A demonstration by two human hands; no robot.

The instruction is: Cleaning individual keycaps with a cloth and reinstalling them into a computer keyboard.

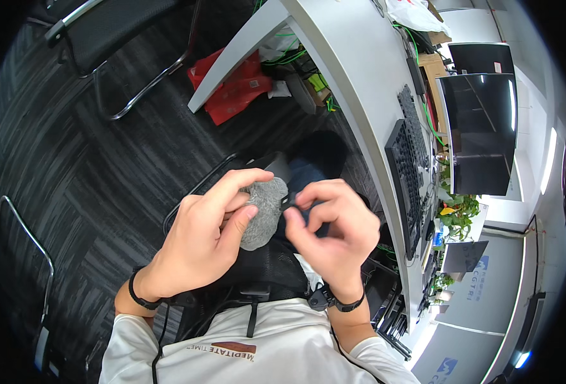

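A grey, fuzzy, rounded item (262, 218), perhaps plush, is held in my left hand (206, 230), whose thumb and fingers grip its left side. At its right edge is a small black part (286, 200), like a clip or tag. My right hand (338, 225) pinches at this black part with thumb and forefinger; its other fingers are curled. Both hands are above my lap. Black bands are round both wrists, and a small black device (320, 297) sits by the right one.
A grey-white desk (350, 57) runs along the right, bearing two black keyboards (403, 177), monitors (479, 129) and green plants (458, 216). Under it lie a red bag (237, 89) and green cables. A black chair with metal legs (141, 98) stands at upper left on dark carpet.
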